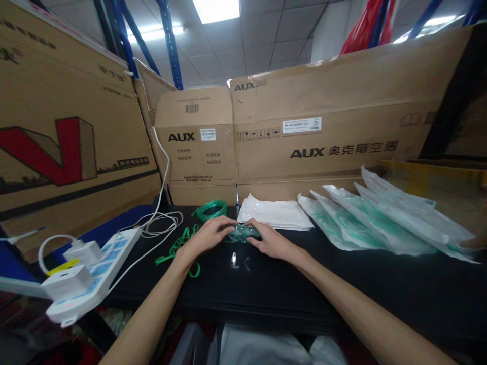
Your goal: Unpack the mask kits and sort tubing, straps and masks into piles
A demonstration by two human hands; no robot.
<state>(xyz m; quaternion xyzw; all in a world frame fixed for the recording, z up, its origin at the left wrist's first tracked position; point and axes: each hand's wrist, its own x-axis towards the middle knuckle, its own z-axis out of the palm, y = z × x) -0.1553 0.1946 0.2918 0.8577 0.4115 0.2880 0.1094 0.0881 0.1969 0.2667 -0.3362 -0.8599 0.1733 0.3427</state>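
Observation:
My left hand (207,235) and my right hand (268,240) meet over a clear green plastic mask piece (242,233) on the black table (342,284). Both hands have their fingers curled onto the piece. A coil of green tubing (211,209) lies just beyond my left hand. A green elastic strap (178,248) trails on the table beside my left wrist. A small clear and white clip part (234,260) lies on the table between my wrists.
A stack of flat white bags (276,213) sits behind my right hand. Several sealed packets with green contents (380,223) fan out at the right. A white power strip with chargers (87,274) and cables (160,223) lies at left. Cardboard boxes (323,137) wall the back.

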